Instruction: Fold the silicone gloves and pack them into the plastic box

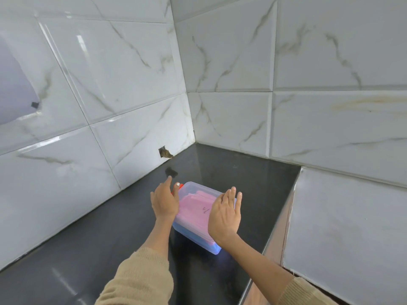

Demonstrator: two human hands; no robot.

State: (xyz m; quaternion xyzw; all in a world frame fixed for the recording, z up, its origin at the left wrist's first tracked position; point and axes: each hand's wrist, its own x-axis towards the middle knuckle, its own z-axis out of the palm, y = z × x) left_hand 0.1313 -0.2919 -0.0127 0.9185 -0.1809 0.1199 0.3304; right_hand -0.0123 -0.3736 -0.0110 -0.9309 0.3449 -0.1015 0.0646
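Plastic box (199,233): clear, rectangular, rounded corners, sits on the black countertop (88,249) near the corner where the two tiled walls meet. Long axis runs diagonally, far end toward the left wall, near end toward the counter's right edge. A translucent lid appears to cover the top; a small dark handwritten mark shows near its middle.

Contents: pink silicone gloves (193,203) lie flat in the upper layer, filling most of the box's length; finger-like ridges show at the far end. Beneath them a blue layer (187,232) is visible through the near side wall; cannot tell whether this is another glove or something else.

Red piece (181,185): small, at the box's far left corner, just beside the left fingertips. What it is cannot be told.

Left hand (165,201): released, fingers straight, palm facing the box's left side at its far end. Contact with the box wall is uncertain. Nothing grasped.

Right hand (225,214): released, fingers straight and together, pointing away from the camera, held over the box's right side. Whether the palm touches the lid is hidden. Nothing grasped.

Both forearms enter from the bottom edge; tan knit sleeves (141,280) pushed up toward the elbows.

Surroundings: glossy white marble-pattern wall tiles (123,69) left and back. One chipped hole (164,153) in the left wall tile at counter level, its reflection on the counter just below
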